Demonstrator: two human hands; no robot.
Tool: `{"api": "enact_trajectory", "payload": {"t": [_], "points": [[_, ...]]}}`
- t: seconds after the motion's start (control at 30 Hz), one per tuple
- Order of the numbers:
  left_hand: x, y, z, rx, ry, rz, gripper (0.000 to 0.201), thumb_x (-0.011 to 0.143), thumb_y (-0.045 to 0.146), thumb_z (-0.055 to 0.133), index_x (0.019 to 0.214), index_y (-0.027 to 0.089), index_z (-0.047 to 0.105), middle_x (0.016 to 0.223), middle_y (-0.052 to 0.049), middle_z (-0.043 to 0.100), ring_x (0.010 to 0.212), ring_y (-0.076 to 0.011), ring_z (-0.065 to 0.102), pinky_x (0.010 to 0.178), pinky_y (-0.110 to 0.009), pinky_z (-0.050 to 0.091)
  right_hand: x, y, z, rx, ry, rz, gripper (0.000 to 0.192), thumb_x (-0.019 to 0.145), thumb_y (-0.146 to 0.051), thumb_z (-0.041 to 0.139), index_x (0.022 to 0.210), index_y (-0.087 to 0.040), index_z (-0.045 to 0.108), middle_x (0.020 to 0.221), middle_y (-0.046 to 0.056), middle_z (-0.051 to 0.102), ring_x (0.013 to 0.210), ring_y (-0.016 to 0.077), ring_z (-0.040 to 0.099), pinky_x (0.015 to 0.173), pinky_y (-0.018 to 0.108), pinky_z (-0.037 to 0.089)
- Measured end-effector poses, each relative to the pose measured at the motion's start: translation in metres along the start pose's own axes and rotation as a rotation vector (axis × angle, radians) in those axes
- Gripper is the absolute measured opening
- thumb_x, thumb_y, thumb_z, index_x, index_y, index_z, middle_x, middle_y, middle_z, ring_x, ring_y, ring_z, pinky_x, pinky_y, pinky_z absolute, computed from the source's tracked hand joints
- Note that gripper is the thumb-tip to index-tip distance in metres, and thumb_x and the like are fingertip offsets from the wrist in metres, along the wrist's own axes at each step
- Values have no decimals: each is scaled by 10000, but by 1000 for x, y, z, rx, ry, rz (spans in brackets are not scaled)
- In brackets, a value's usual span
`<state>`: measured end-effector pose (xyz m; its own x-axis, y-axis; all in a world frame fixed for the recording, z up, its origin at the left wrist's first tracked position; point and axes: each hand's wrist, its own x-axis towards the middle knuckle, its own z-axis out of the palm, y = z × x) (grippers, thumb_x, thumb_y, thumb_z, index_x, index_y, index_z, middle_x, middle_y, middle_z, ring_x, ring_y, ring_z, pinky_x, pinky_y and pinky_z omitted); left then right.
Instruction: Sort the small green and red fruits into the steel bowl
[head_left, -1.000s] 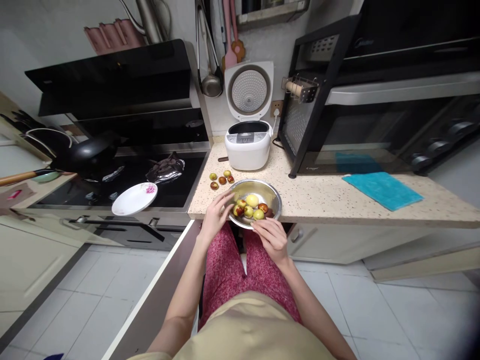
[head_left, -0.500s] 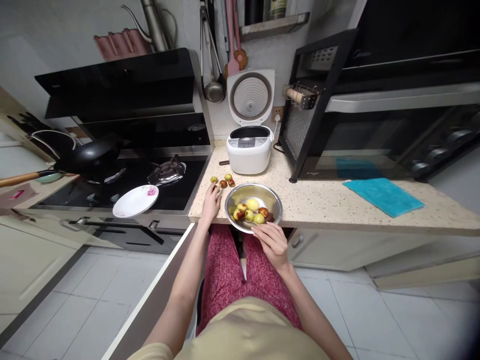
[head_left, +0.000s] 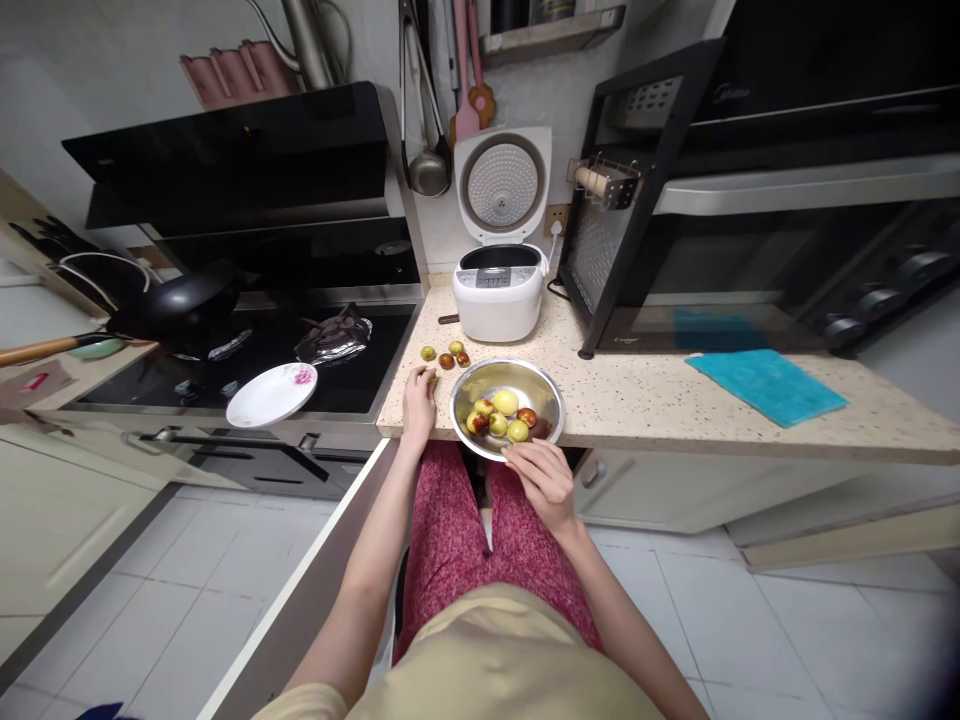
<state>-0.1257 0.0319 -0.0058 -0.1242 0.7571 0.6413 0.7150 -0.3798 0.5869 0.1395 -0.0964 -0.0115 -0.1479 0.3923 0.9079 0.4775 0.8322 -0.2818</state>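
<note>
A white floral plate is seen resting on the black stovetop at the left. On the speckled counter, the left hand is laid just left of the metal bowl, its fingertips closed on one small fruit; a second ago this hand was inside the bowl. Three loose fruits lie just beyond it. The bowl, holding green and red fruits, is gripped at its near rim by the right hand, unchanged from before. A teal cloth lies far right.
</note>
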Motion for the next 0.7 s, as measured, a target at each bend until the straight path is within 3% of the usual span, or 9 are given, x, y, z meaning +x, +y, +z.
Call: {"api": "enact_trajectory", "payload": {"t": [0.13, 0.27, 0.33, 0.47, 0.57, 0.7], "points": [[-1, 13, -8, -79, 39, 28, 237, 1001, 171, 537, 1153, 178, 718, 1215, -138, 653, 1165, -259, 655, 1027, -445, 579, 1, 0, 1, -5, 15, -6, 344, 989, -127, 644, 1281, -284, 736, 1025, 49, 816, 927, 197, 770, 908, 416, 591], [-5, 49, -19, -235, 57, 123, 277, 1021, 245, 569, 1266, 218, 696, 1296, -123, 650, 1238, -249, 636, 962, -390, 616, 2, -1, 0, 0, 10, -2, 373, 988, -108, 632, 1299, -290, 727, 1035, 42, 816, 935, 197, 764, 920, 421, 589], [-7, 69, -23, -262, -9, 189, 268, 1021, 245, 582, 1259, 233, 705, 1289, -112, 668, 1242, -244, 639, 1020, -408, 591, 1, -1, 0, -1, 16, -4, 386, 983, -99, 634, 1305, -290, 725, 1038, 39, 816, 939, 197, 760, 921, 421, 589], [-4, 94, -22, -247, -254, 273, 236, 996, 204, 622, 1204, 226, 731, 1214, -99, 714, 1169, -242, 680, 1066, -430, 559, 1, -1, 0, -6, 9, 3, 393, 983, -103, 639, 1314, -298, 720, 1044, 37, 815, 948, 199, 761, 931, 427, 591], [-1, 95, -16, -204, -356, 257, 229, 978, 179, 636, 1181, 206, 740, 1184, -106, 730, 1124, -254, 702, 1044, -445, 569, 1, -1, 0, -7, -7, 9, 394, 979, -97, 643, 1314, -288, 721, 1056, 40, 813, 970, 198, 760, 959, 431, 587], [-1, 88, -9, -151, -379, 204, 255, 964, 133, 628, 1185, 189, 743, 1221, -123, 737, 1155, -271, 704, 1080, -479, 551, 4, -2, 1, -4, 11, 23, 389, 967, -90, 657, 1299, -279, 730, 1058, 36, 813, 981, 196, 760, 984, 431, 583]]}}
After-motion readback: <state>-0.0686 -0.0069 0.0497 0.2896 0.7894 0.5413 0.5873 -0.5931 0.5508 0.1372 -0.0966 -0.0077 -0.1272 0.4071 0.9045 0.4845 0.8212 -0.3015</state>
